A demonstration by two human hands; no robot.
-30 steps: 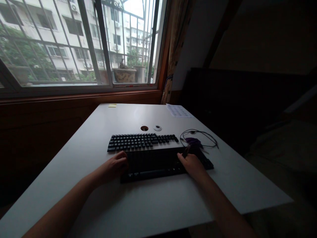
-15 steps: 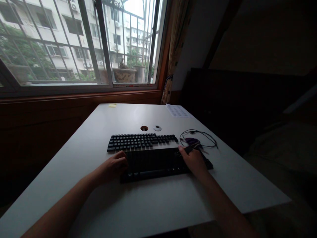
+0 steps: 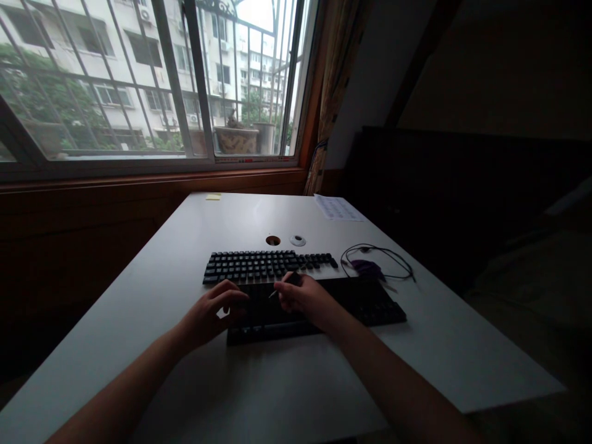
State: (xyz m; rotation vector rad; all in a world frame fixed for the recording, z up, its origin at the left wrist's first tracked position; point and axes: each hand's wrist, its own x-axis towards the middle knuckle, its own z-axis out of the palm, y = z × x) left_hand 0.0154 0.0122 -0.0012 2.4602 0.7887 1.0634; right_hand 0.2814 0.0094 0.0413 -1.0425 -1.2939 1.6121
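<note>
Right hand has moved left along the keyboard body, from near its right end to past the middle, close to the left hand. Left hand's fingers are spread wider than half a second ago. Loose things on the tabletop haven't shifted.

Keyboard body: long, dark, lies flat mid-tabletop, long side roughly along the near edge. Right hand grasps a slim tool, dark handle between thumb and fingers, thin tip pointing left and down over the body. Left hand is arched at the body's left end, thumb and fingers apart; too dark there to tell whether the fingertips grip anything or just rest.

Keycaps: dark, set out in rows just beyond the body, on its far-edge side. Purple cloth just past the body's right part, toward the tabletop's right edge; black cable looped around and behind it. Round hole in the tabletop beyond the keycaps, white ring just right of it. Yellow note by the far left corner, printed sheet at the far right corner. Barred window past the far edge, patterned curtain on its right.
</note>
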